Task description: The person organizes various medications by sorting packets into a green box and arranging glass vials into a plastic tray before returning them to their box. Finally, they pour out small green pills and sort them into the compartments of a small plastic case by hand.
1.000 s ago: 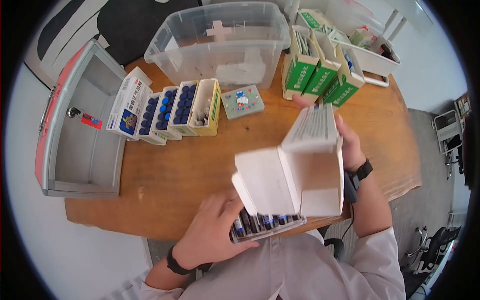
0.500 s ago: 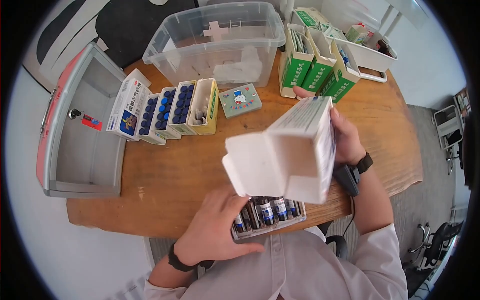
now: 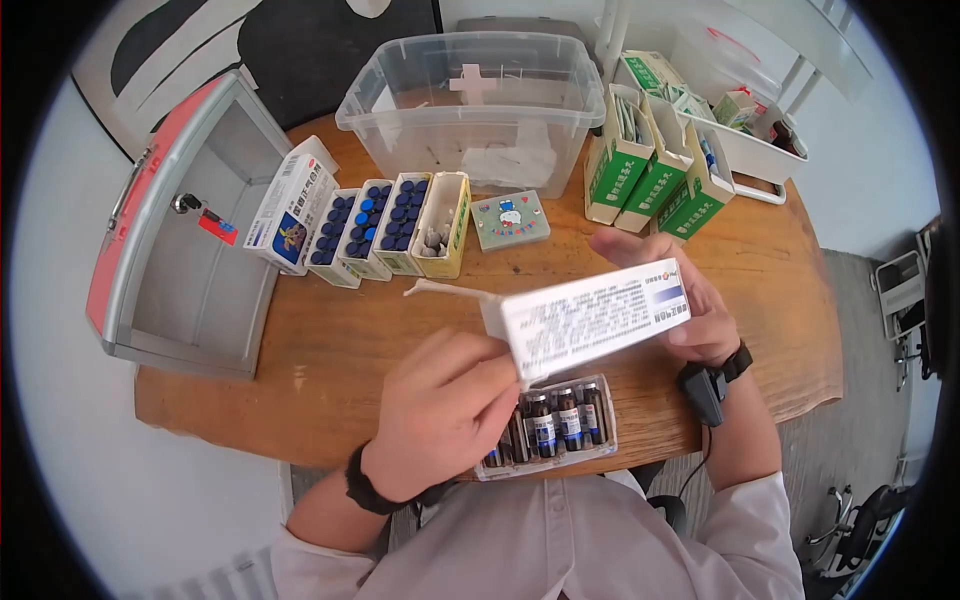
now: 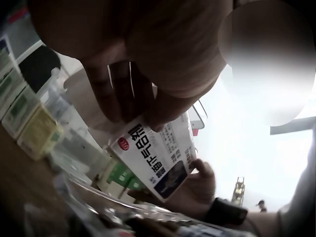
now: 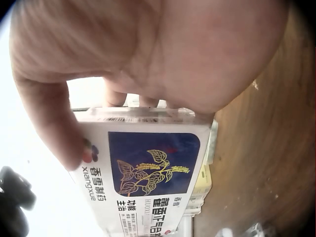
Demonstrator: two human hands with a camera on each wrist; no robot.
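Both hands hold a white medicine box (image 3: 600, 315) above the table, its printed narrow side facing up in the head view. The right hand (image 3: 705, 305) grips its right end, thumb on the near side. At the open-flap end, the left hand (image 3: 440, 405) pinches the box; in the left wrist view its fingers lie over the box's (image 4: 155, 158) edge. The right wrist view shows the blue panel with a yellow plant on the box (image 5: 153, 168). Below it, a clear tray (image 3: 612, 440) of dark vials (image 3: 570, 420) lies at the table's near edge, partly hidden by the left hand.
A red-and-silver case (image 3: 190, 230) stands at left, beside boxes of blue-capped vials (image 3: 402, 215). A clear bin (image 3: 470, 130) and a small patterned tin (image 3: 510, 222) are at the back. Green-and-white boxes (image 3: 618, 170) and a white basket (image 3: 760, 150) stand back right.
The box has turned from its open end facing the body to lying level, printed side up. The left hand has left the vial tray and taken hold of the box's left end.
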